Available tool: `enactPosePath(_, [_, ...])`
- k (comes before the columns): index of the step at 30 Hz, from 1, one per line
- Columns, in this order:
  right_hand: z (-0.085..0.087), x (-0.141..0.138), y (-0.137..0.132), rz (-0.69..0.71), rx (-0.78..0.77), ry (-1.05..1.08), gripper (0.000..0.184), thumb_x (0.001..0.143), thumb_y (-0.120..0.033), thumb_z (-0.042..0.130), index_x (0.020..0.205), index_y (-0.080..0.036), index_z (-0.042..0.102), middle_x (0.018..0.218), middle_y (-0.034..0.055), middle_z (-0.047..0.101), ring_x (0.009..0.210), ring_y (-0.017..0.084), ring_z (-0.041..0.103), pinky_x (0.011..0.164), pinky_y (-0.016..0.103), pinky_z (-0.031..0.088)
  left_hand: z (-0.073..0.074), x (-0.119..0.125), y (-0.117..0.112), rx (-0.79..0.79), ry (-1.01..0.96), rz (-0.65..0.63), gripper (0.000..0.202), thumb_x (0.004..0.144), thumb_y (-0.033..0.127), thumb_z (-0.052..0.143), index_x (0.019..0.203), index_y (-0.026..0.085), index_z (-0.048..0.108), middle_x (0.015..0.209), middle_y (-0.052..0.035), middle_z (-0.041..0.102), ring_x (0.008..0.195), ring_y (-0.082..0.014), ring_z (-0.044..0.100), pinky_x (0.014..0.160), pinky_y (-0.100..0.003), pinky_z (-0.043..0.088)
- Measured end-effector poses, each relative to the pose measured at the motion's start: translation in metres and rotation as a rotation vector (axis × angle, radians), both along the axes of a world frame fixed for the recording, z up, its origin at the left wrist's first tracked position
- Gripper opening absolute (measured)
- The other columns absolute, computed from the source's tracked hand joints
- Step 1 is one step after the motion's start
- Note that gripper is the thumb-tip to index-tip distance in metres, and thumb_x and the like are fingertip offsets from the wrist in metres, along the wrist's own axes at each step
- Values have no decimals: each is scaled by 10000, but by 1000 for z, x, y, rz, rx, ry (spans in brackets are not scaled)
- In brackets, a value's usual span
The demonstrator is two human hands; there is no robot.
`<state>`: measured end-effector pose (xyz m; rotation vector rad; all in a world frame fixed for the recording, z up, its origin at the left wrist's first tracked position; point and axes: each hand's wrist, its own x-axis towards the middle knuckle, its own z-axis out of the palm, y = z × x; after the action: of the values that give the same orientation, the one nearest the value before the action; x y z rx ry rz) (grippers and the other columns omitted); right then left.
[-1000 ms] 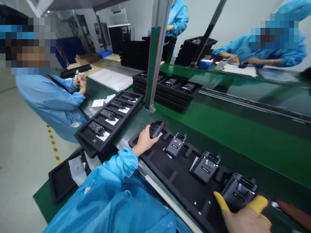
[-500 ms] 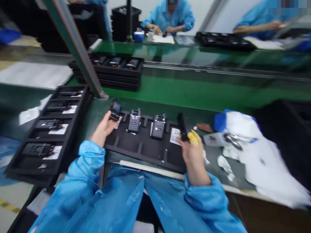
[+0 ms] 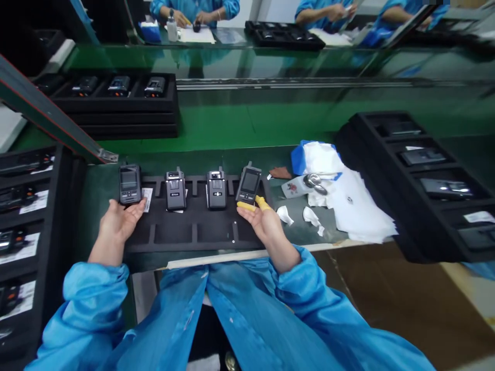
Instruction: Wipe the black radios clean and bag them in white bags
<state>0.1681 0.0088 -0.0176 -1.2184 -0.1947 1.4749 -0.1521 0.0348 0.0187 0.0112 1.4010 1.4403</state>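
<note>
At the left end of a black foam tray, my left hand supports a handheld radio by its lower end, screen facing me. My right hand, with yellow finger covers on some fingers, holds another handheld radio at the tray's right end, slightly tilted and also screen toward me. Between them, two radios lie in the tray's upper compartments, a left one and a right one, backs up. A white label shows beside my left fingers.
Trays of radios stand at the left, the back left and the right. Right of my tray lie a white bottle, white cloths and crumpled scraps. Co-workers' hands work beyond the glass.
The view has swung right, bringing the right-hand trays into sight. Both held radios have turned so that their screens face me; the right one was seen edge-on before.
</note>
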Motion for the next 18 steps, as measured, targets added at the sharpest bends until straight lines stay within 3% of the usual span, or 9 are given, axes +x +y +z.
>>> enactPosePath(1, [0, 1, -3, 0, 5, -25, 90, 927, -270, 481, 993, -218, 451, 668, 49, 723, 649, 168, 723, 651, 298, 612, 2, 1, -3, 6, 22, -9, 479, 1019, 380, 186, 1093, 98, 566, 864, -153, 676, 776, -191, 706, 628, -245, 591])
enactPosePath(3, [-2, 1, -10, 29, 49, -149, 307, 860, -252, 568, 1136, -220, 437, 702, 13, 716, 669, 154, 710, 668, 301, 603, 3, 2, -13, 18, 76, -37, 341, 1001, 251, 256, 1069, 97, 553, 833, -157, 680, 779, -207, 717, 682, -280, 599])
enactPosePath(5, [-5, -2, -13, 112, 135, -408, 581, 795, -325, 634, 1313, -230, 388, 753, -19, 691, 633, 142, 663, 631, 306, 583, -1, 3, -24, 33, 152, -48, 253, 939, 130, 334, 1112, 104, 517, 788, -136, 683, 764, -208, 722, 711, -305, 595])
enactPosePath(7, [-6, -9, -13, 253, 216, -781, 747, 773, -393, 638, 1435, -230, 331, 811, -10, 661, 640, 151, 618, 642, 341, 563, -9, 8, -36, 47, 300, -65, 324, 876, 99, 422, 1196, 133, 466, 725, -69, 669, 689, -184, 705, 705, -316, 586])
enactPosePath(10, [0, -31, -4, 506, 271, -1437, 742, 809, -385, 618, 1462, -128, 375, 927, 108, 646, 826, 244, 614, 791, 435, 522, -20, 27, -46, 70, 715, -228, 504, 803, 206, 565, 1285, 164, 423, 696, 15, 624, 599, -155, 643, 689, -322, 565])
enactPosePath(11, [3, -40, 0, 585, 277, -1625, 729, 820, -386, 621, 1446, -83, 403, 959, 156, 638, 880, 283, 606, 819, 458, 501, -23, 35, -45, 88, 867, -334, 563, 783, 249, 605, 1308, 162, 421, 741, 5, 629, 647, -166, 651, 716, -334, 559])
enactPosePath(13, [11, -59, 6, 703, 271, -1889, 754, 817, -427, 648, 1415, -18, 438, 980, 220, 619, 907, 334, 593, 805, 468, 476, -24, 54, -39, 90, 1214, -524, 686, 771, 312, 662, 1378, 137, 396, 967, -91, 652, 826, -221, 665, 793, -370, 538])
enactPosePath(15, [17, -71, 10, 788, 241, -1991, 788, 799, -476, 668, 1383, 12, 466, 957, 238, 610, 876, 347, 599, 753, 446, 470, -21, 71, -29, 27, 1493, -686, 823, 772, 364, 704, 1455, 104, 325, 1132, -181, 610, 1013, -296, 631, 877, -405, 499])
enactPosePath(18, [20, -74, 13, 832, 159, -1936, 732, 807, -461, 659, 1337, 19, 501, 981, 253, 604, 881, 357, 619, 734, 431, 478, -17, 88, -16, -156, 1691, -839, 939, 747, 416, 754, 1499, 120, 277, 1129, -205, 598, 1045, -355, 614, 873, -427, 480])
